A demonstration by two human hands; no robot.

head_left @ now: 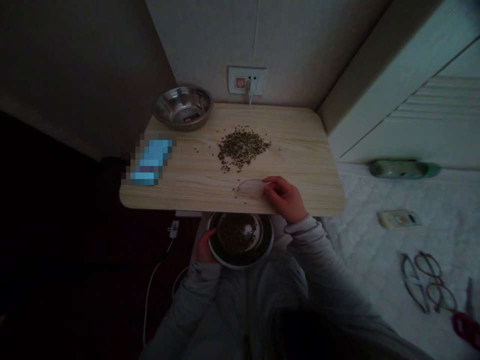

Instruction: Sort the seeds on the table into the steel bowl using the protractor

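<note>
Wooden tabletop [300,165], dark seeds [242,147] piled; right hand [284,198] pinching pale translucent piece [252,188] (left hand [205,246] gripping bowl rim [240,265]).

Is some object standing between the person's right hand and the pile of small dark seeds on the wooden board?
No object visible stands there. The right hand holds a pale curved piece on the wooden board, just below the seed pile, and only the board's surface shows between them.
</note>
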